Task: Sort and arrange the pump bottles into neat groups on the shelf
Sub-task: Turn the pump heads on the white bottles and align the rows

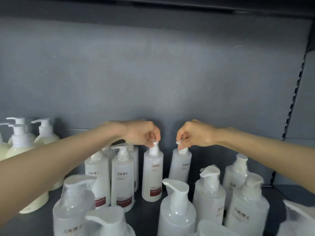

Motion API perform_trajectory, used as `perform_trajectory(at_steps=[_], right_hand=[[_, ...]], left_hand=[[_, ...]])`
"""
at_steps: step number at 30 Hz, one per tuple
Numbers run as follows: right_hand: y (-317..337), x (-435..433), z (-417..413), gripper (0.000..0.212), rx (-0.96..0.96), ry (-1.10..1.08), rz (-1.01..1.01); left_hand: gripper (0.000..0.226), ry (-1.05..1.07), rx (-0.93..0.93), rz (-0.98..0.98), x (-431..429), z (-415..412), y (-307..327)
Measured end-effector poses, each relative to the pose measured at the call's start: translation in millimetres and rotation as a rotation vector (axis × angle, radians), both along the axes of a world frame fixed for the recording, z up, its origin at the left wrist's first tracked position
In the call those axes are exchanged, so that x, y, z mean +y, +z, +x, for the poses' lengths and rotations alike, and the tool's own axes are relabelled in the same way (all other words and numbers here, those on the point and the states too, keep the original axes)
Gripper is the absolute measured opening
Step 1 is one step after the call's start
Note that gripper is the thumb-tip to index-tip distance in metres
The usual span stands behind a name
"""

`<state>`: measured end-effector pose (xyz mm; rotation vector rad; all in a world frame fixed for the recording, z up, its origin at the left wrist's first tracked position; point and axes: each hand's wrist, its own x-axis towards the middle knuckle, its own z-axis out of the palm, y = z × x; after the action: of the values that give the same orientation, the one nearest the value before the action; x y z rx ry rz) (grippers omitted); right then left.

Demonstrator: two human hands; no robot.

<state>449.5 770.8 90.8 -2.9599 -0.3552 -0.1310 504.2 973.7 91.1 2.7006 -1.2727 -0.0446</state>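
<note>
Pinching the pump heads of the left bottle [152,174] with my left hand [142,133] and the right bottle [181,166] with my right hand [194,135], both upright below my fingers mid-shelf [289,191], I judge the matching group [121,178] lies nearer my left.
</note>
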Motion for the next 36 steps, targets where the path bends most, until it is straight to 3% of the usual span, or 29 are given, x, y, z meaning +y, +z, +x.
perform_trajectory(at_steps=[9, 15, 23, 36], right_hand=[[5.2, 13.2, 7.0, 0.029, 0.036, 0.001, -0.013], [6.8, 12.7, 8.7, 0.026, 0.055, -0.002, -0.046], [3.5, 7.4, 12.5, 0.022, 0.005, -0.023, -0.058], [-0.6, 6.5, 16.5, 0.021, -0.024, 0.0, 0.002]], left_hand=[[0.043, 0.016, 0.149, -0.009, 2.4, 2.5, 0.0], [0.023, -0.013, 0.025, -0.025, -5.6, 9.8, -2.8], [0.028, -0.039, -0.082, -0.044, -14.8, 21.1, -5.8], [0.029, -0.058, -0.06, -0.039, -15.9, 29.8, -5.5]])
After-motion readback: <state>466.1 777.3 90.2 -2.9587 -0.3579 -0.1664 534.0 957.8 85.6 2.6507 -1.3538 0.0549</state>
